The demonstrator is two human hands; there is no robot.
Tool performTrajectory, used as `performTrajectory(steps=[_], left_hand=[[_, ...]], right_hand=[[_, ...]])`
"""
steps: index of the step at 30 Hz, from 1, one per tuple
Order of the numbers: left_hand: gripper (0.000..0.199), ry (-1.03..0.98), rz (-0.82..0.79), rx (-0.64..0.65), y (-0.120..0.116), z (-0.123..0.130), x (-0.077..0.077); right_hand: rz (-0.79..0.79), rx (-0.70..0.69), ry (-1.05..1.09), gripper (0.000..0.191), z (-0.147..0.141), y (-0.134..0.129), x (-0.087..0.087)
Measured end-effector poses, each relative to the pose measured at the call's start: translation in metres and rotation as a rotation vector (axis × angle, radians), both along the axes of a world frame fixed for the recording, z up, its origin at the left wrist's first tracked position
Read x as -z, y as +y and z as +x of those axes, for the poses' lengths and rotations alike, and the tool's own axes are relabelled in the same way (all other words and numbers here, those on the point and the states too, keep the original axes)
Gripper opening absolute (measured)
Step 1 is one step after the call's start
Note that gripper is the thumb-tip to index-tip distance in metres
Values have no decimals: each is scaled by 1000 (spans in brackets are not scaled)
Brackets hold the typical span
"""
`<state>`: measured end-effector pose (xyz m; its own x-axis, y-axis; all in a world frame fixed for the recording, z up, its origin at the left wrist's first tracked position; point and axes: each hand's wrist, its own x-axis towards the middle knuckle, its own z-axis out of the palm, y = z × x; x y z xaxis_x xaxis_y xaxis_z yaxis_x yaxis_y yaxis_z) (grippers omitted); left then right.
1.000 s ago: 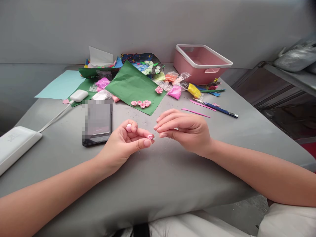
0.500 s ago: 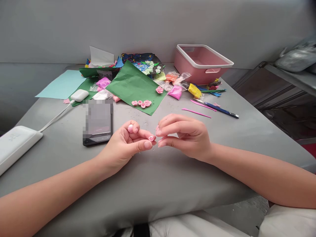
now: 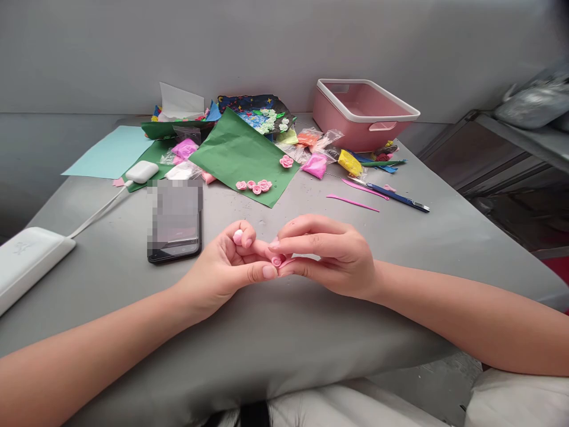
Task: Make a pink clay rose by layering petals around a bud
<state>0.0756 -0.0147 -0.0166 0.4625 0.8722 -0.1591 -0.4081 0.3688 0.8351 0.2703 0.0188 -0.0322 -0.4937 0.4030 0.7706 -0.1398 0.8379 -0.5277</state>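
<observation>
both hands are narrow: left hand (image 3: 222, 261) pinches a pink bud (image 3: 277, 261), which right hand (image 3: 340, 255) could flatten by overpressing.

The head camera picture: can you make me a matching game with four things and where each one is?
1. rolled pink piece
2. small pale ball
3. pink flowers
4. phone

A. on the green paper
B. where the left hand and right hand meet
C. lying on the grey table
D. in the left hand's curled fingers

Pairs: 1-B, 2-D, 3-A, 4-C
</observation>
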Motion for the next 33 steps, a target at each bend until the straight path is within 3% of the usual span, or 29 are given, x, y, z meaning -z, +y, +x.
performTrajectory(steps=[7,19,28,33], left_hand=[[45,-15,1,13,-1,-3,3],[48,17,-23,-16,-2,-1,0],[45,45,-25,-13,-2,-3,3],[44,34,-8,1,-2,-3,2]], right_hand=[[30,25,-28,14,1,0,-2],[17,24,-37,11,-1,-1,-1],[42,-8,-53,32,2,3,1],[70,21,-28,17,1,1,-1]])
